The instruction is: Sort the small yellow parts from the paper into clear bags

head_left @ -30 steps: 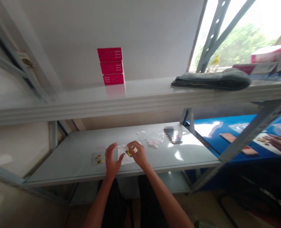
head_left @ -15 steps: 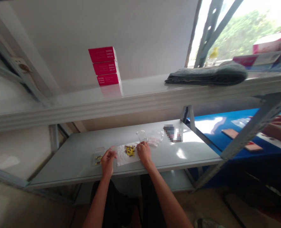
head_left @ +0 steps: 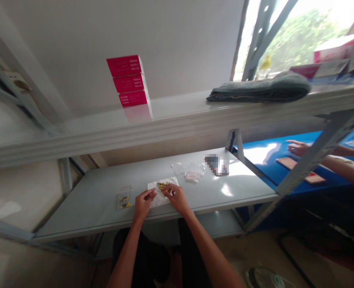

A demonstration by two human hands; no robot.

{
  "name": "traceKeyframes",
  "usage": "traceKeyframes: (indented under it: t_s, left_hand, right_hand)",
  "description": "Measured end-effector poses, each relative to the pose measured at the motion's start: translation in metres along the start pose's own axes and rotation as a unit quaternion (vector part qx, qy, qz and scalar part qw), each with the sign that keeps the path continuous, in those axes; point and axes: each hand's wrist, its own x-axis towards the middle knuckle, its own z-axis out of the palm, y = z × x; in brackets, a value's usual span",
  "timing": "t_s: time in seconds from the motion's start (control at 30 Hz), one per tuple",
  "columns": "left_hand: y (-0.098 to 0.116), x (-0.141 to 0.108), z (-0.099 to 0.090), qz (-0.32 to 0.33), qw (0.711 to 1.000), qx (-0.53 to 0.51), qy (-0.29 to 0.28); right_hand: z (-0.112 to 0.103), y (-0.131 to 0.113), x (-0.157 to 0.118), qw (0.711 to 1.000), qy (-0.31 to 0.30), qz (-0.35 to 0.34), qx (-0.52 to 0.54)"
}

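A white sheet point(head_left: 160, 200) lies near the front edge of the grey shelf table point(head_left: 99, 200), with a pile of small yellow and dark pieces point(head_left: 162, 186) on it. My left hand point(head_left: 144, 202) is at the sheet's left side, fingers pinched together; what they hold is too small to make out. Over the right part of the pile is my right hand point(head_left: 175, 196), its fingertips closed down at the pieces. Left of my left hand rests a clear plastic case point(head_left: 124, 198) with some yellow and dark pieces inside.
Clear plastic bags point(head_left: 194, 172) and a blurred-out object point(head_left: 217, 165) lie behind to the right. An upper shelf bears stacked red boxes point(head_left: 130, 82) and a folded dark cloth point(head_left: 261, 91). At right, another person's hand point(head_left: 298, 148) is over a blue table point(head_left: 255, 154).
My left hand has moved right onto the sheet's edge, uncovering the clear case. My right hand has come left over the pile. The other person's hand has moved left.
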Motion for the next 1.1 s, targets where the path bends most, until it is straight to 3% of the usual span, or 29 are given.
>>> traceKeyframes:
  t_s: [0.2,0.5,0.77,0.87,1.0,1.1]
  left_hand:
    - [0.000,0.000,0.002,-0.008,0.999,-0.007,-0.036]
    - [0.001,0.000,0.000,0.011,0.997,-0.018,-0.079]
    - [-0.001,0.000,0.000,0.005,0.994,-0.068,-0.082]
    - [-0.004,0.000,-0.001,-0.008,0.996,-0.072,-0.057]
    - [-0.012,0.001,-0.003,-0.013,0.998,-0.064,0.014]
    - [-0.017,0.001,-0.003,0.004,0.996,-0.067,0.059]
  right_hand:
    - [-0.001,-0.001,-0.002,0.997,-0.044,-0.027,-0.055]
    - [0.002,0.006,-0.006,0.989,-0.052,-0.068,-0.117]
    - [-0.001,-0.001,-0.007,0.981,-0.071,-0.117,-0.135]
    - [-0.003,-0.004,-0.007,0.986,-0.063,-0.099,-0.122]
    - [-0.003,0.001,-0.006,0.984,0.040,-0.021,-0.171]
    - [-0.001,0.007,-0.007,0.969,0.064,0.007,-0.239]
